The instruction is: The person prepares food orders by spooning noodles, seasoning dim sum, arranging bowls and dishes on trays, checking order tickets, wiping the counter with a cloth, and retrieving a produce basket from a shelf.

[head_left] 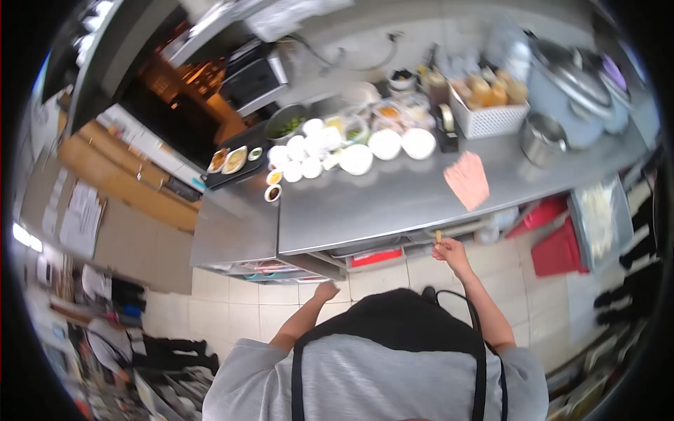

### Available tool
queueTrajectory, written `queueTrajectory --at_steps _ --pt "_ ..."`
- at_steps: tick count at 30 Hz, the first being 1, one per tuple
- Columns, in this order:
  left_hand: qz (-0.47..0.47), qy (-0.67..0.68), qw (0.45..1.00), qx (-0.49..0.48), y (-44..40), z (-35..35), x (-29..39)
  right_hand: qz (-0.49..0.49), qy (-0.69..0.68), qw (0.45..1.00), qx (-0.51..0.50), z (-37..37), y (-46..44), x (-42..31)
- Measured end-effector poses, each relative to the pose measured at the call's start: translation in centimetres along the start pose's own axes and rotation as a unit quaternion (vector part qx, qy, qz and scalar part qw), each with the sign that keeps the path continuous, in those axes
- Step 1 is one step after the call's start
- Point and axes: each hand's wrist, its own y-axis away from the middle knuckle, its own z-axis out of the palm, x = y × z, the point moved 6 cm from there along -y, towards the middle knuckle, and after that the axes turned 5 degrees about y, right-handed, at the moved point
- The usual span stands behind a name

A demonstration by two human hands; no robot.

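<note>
Near the front edge of the steel counter, my right hand pinches a small yellowish-brown piece; what it is cannot be made out. My left hand hangs low over the floor, blurred, with its fingers curled and whatever is inside hidden. On the counter above my right hand lies a pink cloth. White bowls and several small white cups stand further back. Two sauce cups sit by the counter's seam.
A black tray with food dishes is at the left. A white basket of bottles, a metal pot and a black dispenser stand at the right. Red bins are below. Another person is at the lower left.
</note>
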Motion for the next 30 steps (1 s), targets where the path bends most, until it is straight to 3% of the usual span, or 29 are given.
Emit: queueTrajectory --at_steps 1,3,5,7,9,11,12,14,15,16,17,18,20,22,23,25,27,29,30 --pt "-0.041 -0.015 0.999 0.003 2.0 -0.5 -1.3 -0.012 0.015 1.0 -0.016 0.5 -1.1 -1.2" --pt "-0.101 0.037 0.989 -0.104 3.9 2.0 -5.5 -0.176 0.14 0.968 0.113 -0.3 -2.3 -5.4" --pt "-0.205 0.12 0.966 -0.105 7.6 1.9 -6.4 -0.225 0.222 0.938 0.145 1.6 -0.8 -12.4" --pt "-0.217 0.167 0.957 -0.099 10.2 3.2 -6.7 -0.371 0.296 0.838 0.27 3.5 1.6 -18.8" --pt "-0.244 0.207 0.942 -0.106 12.5 4.6 -6.2 -0.404 0.31 0.818 0.267 4.7 0.2 -19.5" --pt "-0.158 0.138 0.975 -0.066 12.8 9.5 -7.1 -0.456 0.396 0.739 0.297 5.4 -1.4 -18.2" --pt "-0.164 0.15 0.973 -0.062 13.5 10.1 -7.0 -0.405 0.523 0.709 0.242 5.8 -3.4 -15.8" --pt "-0.023 0.033 0.997 -0.061 15.4 10.7 -3.9 -0.386 0.544 0.72 0.191 6.0 -4.7 -14.0" --pt "-0.044 0.054 0.996 -0.049 16.3 10.6 -3.6 -0.359 0.562 0.73 0.149 7.1 -6.3 -13.4" --pt "-0.124 0.149 0.98 -0.036 17.3 10.4 -4.0 -0.381 0.565 0.723 0.116 9.0 -5.9 -14.7" --pt "-0.206 0.249 0.946 -0.025 19.0 11.1 -4.2 -0.4 0.478 0.77 0.138 10.3 -3.5 -17.6" --pt "-0.196 0.252 0.947 -0.035 19.3 12.5 -4.5 -0.406 0.386 0.815 0.147 11.7 -2.4 -18.7" --pt "-0.256 0.228 0.94 -0.014 20.5 15.3 -5.8 -0.438 0.526 0.72 0.113 14.7 -4.3 -15.6" --pt "-0.356 0.295 0.886 0.031 24.3 13.7 -5.3 -0.464 0.552 0.692 -0.028 15.5 -8.9 -9.4" --pt "-0.387 0.325 0.861 0.056 26.1 13.0 -4.9 -0.487 0.542 0.681 -0.072 19.1 -7.8 -10.8" --pt "-0.427 0.345 0.832 0.076 29.4 13.3 -3.5 -0.403 0.444 0.796 -0.084 21.5 -5.2 -14.9" --pt "-0.472 0.402 0.775 0.127 32.2 14.0 -2.3 -0.438 0.39 0.805 -0.085 25.1 -2.5 -18.6" --pt "-0.507 0.399 0.759 0.088 33.9 16.3 -0.6 -0.464 0.336 0.817 -0.074 26.8 -1.7 -19.4" --pt "-0.505 0.407 0.759 0.061 34.5 17.4 0.6 -0.525 0.303 0.794 -0.042 27.2 -1.5 -19.6"
